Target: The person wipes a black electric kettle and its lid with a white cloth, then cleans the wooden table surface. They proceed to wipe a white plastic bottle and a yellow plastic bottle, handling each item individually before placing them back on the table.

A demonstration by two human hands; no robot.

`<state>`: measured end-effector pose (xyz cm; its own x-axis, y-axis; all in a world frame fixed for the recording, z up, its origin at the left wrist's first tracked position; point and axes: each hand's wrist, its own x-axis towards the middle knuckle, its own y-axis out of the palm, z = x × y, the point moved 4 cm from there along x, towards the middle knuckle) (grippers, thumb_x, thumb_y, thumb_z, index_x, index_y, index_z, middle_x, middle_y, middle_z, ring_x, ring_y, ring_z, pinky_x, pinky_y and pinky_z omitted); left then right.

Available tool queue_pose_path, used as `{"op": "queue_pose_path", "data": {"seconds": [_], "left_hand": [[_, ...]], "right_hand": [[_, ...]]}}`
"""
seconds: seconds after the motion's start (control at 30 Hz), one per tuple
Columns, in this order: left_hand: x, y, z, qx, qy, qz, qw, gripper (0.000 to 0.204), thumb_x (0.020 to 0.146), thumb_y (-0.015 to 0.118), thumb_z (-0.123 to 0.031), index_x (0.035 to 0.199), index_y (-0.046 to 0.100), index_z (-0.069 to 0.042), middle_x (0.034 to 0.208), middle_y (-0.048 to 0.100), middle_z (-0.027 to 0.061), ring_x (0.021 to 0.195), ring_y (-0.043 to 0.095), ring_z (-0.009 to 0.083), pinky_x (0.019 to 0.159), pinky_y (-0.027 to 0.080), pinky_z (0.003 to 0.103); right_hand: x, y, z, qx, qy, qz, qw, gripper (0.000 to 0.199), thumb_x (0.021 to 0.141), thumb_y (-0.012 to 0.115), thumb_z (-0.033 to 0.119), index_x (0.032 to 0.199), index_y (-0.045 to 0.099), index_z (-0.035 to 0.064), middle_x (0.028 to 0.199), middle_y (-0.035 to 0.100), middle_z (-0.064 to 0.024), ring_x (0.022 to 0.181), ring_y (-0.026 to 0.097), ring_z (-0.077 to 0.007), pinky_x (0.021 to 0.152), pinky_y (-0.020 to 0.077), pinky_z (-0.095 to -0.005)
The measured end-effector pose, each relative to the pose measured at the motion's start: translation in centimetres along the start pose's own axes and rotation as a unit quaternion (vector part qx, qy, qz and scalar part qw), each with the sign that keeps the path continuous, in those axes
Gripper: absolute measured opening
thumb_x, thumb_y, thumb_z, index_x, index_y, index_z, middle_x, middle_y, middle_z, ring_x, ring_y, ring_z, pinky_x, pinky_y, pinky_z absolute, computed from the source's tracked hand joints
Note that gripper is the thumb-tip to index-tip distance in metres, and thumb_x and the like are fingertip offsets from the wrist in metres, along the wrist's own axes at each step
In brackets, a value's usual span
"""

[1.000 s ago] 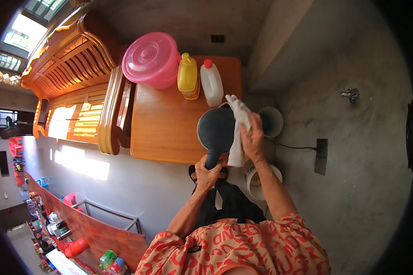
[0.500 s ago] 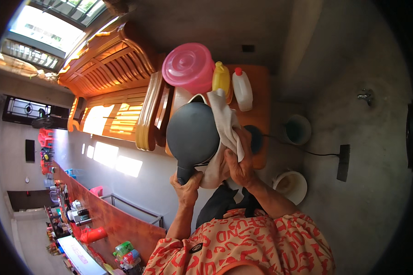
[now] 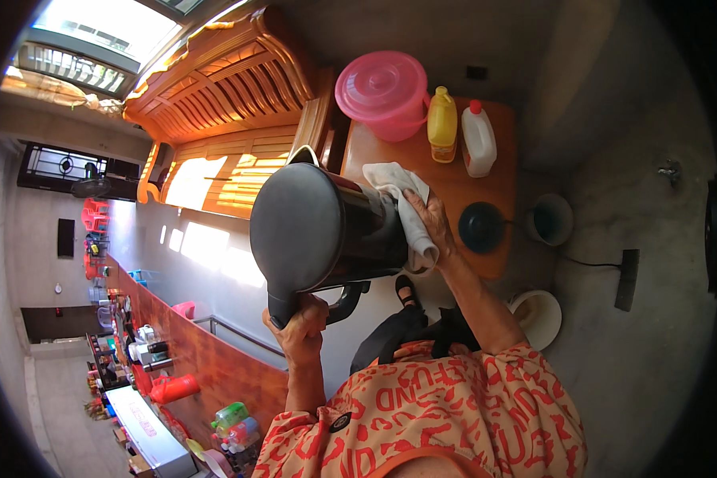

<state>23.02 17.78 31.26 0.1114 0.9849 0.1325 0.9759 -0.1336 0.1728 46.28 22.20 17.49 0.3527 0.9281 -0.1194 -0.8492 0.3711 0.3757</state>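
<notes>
The handle [image 3: 347, 303] of a dark kettle [image 3: 366, 231] is gripped near its lid end by the left hand [image 3: 299, 327], the fingers curled closed around it. The kettle is held in the air, tipped onto its side, its flat grey lid [image 3: 297, 227] just beyond the left hand and its lower end toward the right hand [image 3: 432, 219]. By the right hand, half closed with bent fingers, a pale cloth [image 3: 406, 203] is held against the body near that lower end; the palm is hidden.

For even wiping, the handle is best kept firmly gripped while the body is turned a little at a time, so that fresh sides are brought under the cloth. Light, flat pressure should be kept, with the cloth spread between the fingers and the body. The lid should be kept from swinging open, and whether any water is inside cannot be told, so steep tipping is best avoided.

To the right of the right hand, a dark round base [image 3: 480, 227] is carried by the wooden surface [image 3: 454, 187]. Farther ahead of that hand, a yellow bottle [image 3: 442, 127], a white bottle [image 3: 478, 147] and a pink lidded tub [image 3: 380, 92] are seen.
</notes>
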Motion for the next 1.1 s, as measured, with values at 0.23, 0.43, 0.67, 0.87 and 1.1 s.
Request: {"op": "queue_pose_path", "data": {"seconds": [0.23, 0.43, 0.67, 0.87, 1.1], "left_hand": [[1.8, -5.8, 0.4, -0.034, 0.005, 0.006, 0.999, 0.007, 0.07, 0.05, -0.001, 0.067, 0.05, 0.005, 0.046, 0.041, 0.0034, 0.038, 0.039, 0.012, 0.041, 0.037, 0.026], [2.8, -8.0, -0.7, -0.069, -0.004, 0.013, 0.998, 0.014, 0.068, 0.05, -0.001, 0.077, 0.054, 0.01, 0.047, 0.042, 0.0037, 0.037, 0.037, 0.0103, 0.04, 0.036, 0.026], [3.6, -9.6, -1.8, -0.009, -0.03, -0.002, 0.999, 0.018, 0.06, 0.058, -0.003, 0.076, 0.058, 0.006, 0.051, 0.051, 0.0027, 0.042, 0.045, 0.0098, 0.044, 0.037, 0.023], [4.1, -9.9, -1.7, 0.051, -0.041, -0.013, 0.998, 0.015, 0.055, 0.06, -0.004, 0.068, 0.058, 0.003, 0.052, 0.053, 0.0019, 0.045, 0.047, 0.008, 0.045, 0.037, 0.021], [4.1, -10.4, 0.9, -0.024, -0.054, 0.047, 0.997, 0.003, 0.061, 0.056, 0.004, 0.064, 0.056, 0.002, 0.052, 0.053, 0.0034, 0.044, 0.049, 0.01, 0.042, 0.039, 0.023]], "right_hand": [[-4.4, 9.2, 5.7, -0.083, -0.227, 0.022, 0.97, 0.037, 0.094, 0.053, 0.021, 0.124, 0.049, -0.0012, 0.119, 0.054, -0.0176, 0.109, 0.052, -0.0307, 0.094, 0.0388, -0.0386], [-2.1, 12.9, 7.6, -0.089, -0.291, 0.097, 0.948, 0.036, 0.092, 0.056, 0.019, 0.122, 0.05, 0.0003, 0.111, 0.057, -0.0177, 0.097, 0.056, -0.0288, 0.088, 0.042, -0.0373], [2.9, 12.3, 0.6, -0.016, 0.026, 0.15, 0.988, 0.041, 0.093, 0.055, 0.035, 0.116, 0.058, 0.0012, 0.093, 0.063, -0.007, 0.082, 0.057, -0.0138, 0.077, 0.0454, -0.0275], [3.3, 8.8, -4.9, -0.066, 0.066, 0.119, 0.989, 0.042, 0.091, 0.056, 0.031, 0.117, 0.057, -0.001, 0.101, 0.064, -0.0106, 0.089, 0.059, -0.0176, 0.084, 0.0461, -0.0289], [-0.8, 11.6, 2.0, -0.034, -0.029, 0.075, 0.996, 0.035, 0.095, 0.054, 0.025, 0.12, 0.053, 0.0006, 0.105, 0.061, -0.0088, 0.1, 0.055, -0.018, 0.093, 0.0406, -0.03]]}}
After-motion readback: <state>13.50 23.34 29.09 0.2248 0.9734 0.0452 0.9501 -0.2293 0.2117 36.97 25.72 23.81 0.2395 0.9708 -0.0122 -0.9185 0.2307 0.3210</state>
